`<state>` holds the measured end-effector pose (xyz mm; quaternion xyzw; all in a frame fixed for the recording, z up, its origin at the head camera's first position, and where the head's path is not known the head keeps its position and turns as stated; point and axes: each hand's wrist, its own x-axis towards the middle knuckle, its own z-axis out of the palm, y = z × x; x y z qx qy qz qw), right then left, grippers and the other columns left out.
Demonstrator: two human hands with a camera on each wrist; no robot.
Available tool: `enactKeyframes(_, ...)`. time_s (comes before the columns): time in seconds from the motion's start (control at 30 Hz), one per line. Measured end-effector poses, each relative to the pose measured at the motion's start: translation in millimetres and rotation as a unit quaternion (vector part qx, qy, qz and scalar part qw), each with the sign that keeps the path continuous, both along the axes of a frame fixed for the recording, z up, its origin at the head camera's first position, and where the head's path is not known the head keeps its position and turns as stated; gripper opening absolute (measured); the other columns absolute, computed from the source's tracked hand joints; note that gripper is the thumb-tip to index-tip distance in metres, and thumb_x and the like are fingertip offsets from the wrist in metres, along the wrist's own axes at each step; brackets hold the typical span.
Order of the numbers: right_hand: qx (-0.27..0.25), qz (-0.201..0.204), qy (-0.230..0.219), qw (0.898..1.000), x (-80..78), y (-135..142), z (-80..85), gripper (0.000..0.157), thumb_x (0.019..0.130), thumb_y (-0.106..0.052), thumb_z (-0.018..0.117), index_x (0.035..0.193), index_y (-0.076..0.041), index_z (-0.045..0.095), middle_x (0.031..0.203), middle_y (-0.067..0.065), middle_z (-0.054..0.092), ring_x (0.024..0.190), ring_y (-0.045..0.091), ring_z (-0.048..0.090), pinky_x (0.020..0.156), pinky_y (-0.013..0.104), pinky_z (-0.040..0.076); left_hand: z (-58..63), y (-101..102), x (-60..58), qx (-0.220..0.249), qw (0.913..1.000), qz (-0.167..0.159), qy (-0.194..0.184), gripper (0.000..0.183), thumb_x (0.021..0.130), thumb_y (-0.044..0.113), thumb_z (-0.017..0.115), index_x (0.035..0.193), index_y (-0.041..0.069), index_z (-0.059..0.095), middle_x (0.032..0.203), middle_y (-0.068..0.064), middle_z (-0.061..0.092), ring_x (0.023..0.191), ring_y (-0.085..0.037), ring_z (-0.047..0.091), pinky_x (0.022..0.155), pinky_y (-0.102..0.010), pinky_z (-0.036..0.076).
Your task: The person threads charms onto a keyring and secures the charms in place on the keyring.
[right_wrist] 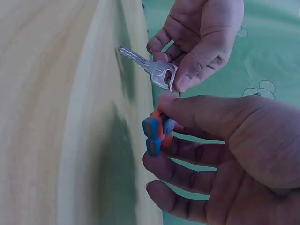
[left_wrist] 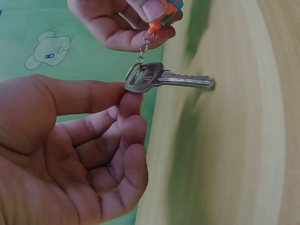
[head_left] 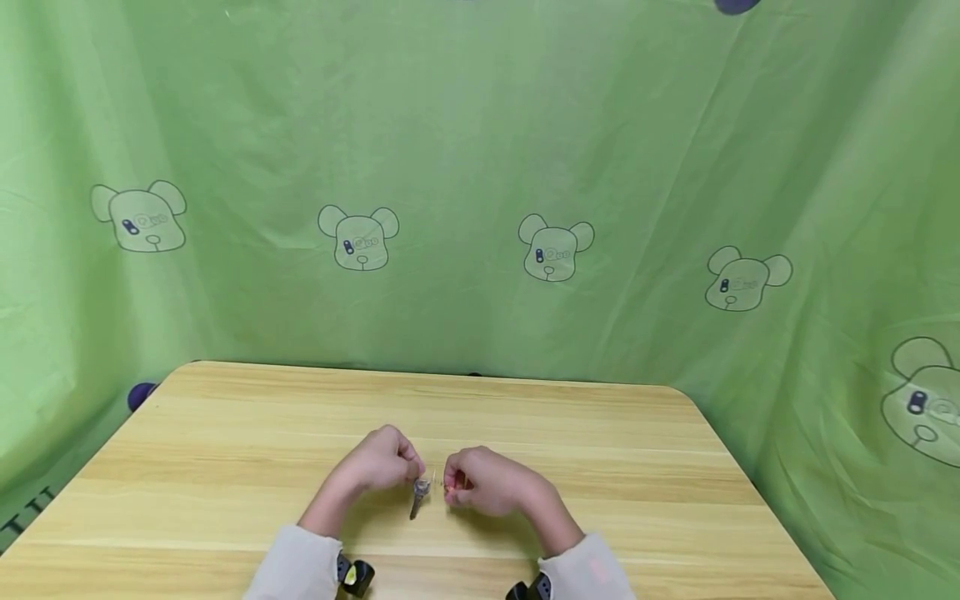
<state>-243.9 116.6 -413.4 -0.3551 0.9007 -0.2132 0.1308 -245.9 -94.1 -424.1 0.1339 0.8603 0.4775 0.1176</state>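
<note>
Between thumb and forefinger, my left hand [left_wrist: 79,140] pinches a silver key [left_wrist: 185,80] at its head, where a metal split ring [left_wrist: 133,75] passes through. The key's blade hangs down above the table. My right hand [right_wrist: 211,136] holds a small orange and blue figure charm [right_wrist: 158,129] by its top, between thumb and fingers. A short chain [left_wrist: 143,49] links the charm to the ring. In the head view, the left hand [head_left: 386,458] and right hand [head_left: 483,481] face each other a small gap apart, with the key [head_left: 419,497] below the left fingertips.
A light wood-grain table [head_left: 225,433] with rounded far corners lies under both hands. Behind it and at its sides hangs a green curtain [head_left: 450,125] printed with bear heads. Dark wrist devices [head_left: 354,575] sit at the sleeve ends.
</note>
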Motion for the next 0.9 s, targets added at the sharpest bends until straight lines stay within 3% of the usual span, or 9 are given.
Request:
enactKeyframes(0.4,0.034,0.001,0.000,0.999,1.6,-4.3,-6.3,0.012,0.086,-0.009,0.069,0.082,-0.015,0.059,0.073,-0.009,0.054,0.065,0.002,0.048,0.062,0.019,0.044,-5.4,2.4,4.2,-0.046,0.9989,0.000,0.007,0.025,0.084,0.005,0.068,0.061,0.001,0.062,0.062,-0.005,0.061,0.048,-0.010,0.038,0.045,-0.023,0.030)
enactKeyframes(0.73,0.032,-0.020,-0.015,0.999,1.2,-4.7,-8.5,0.012,0.084,-0.010,0.072,0.086,-0.014,0.061,0.078,-0.009,0.057,0.070,0.003,0.051,0.066,0.019,0.046,-9.3,2.8,4.6,-0.099,0.9944,0.017,0.032,0.028,0.082,0.009,0.071,0.056,0.001,0.062,0.045,0.007,0.039,0.043,-0.008,0.033,0.042,-0.021,0.027)
enactKeyframes(0.9,0.036,-0.022,-0.014,0.999,1.4,-3.9,-6.8,0.013,0.084,-0.011,0.073,0.087,-0.014,0.061,0.078,-0.010,0.056,0.071,0.004,0.051,0.067,0.020,0.045,-10.9,2.4,4.1,-0.126,0.9908,0.037,0.035,0.030,0.080,0.012,0.074,0.054,0.003,0.063,0.042,0.008,0.039,0.042,-0.009,0.034,0.041,-0.021,0.028)
